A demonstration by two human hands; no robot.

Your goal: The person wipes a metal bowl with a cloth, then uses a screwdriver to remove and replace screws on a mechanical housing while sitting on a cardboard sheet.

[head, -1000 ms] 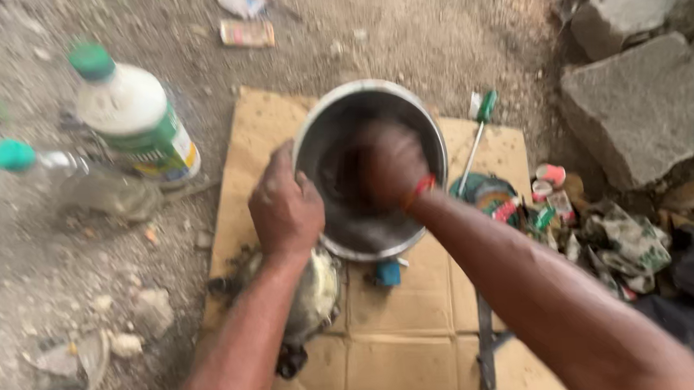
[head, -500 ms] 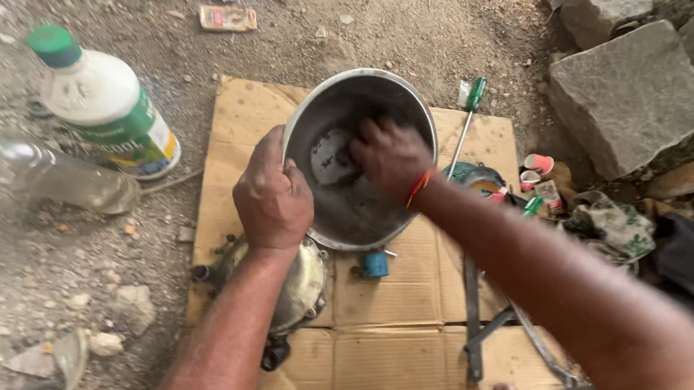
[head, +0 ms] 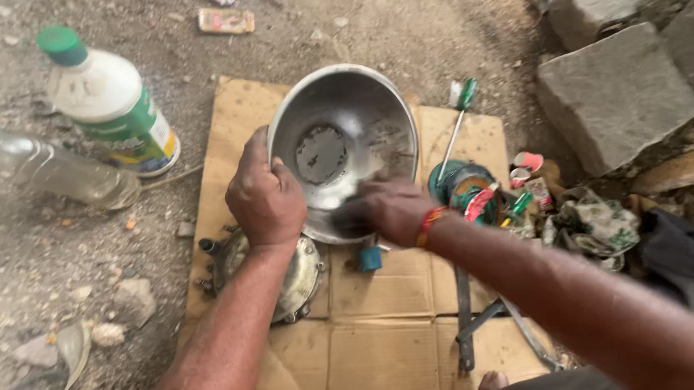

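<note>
Gripping round shiny steel bowl [head: 343, 151] rim, left hand [head: 264, 198] clamped; right hand [head: 389, 208] blurred, grip unclear; bowl rigid, light, slippery

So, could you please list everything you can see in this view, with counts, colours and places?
Metal bowl: one, silver, tilted on the cardboard.
Cardboard: one, brown, flat on the ground.
White bottle: one, green cap, upper left.
Clear bottle: one, teal cap, lying at left.
Round metal part: one, grey, below the bowl.
Screwdriver: one, green handle, right of the bowl.
Stone blocks: several, grey, upper right.
Left hand: grips the bowl's rim.
Right hand: inside the bowl, blurred.
</note>
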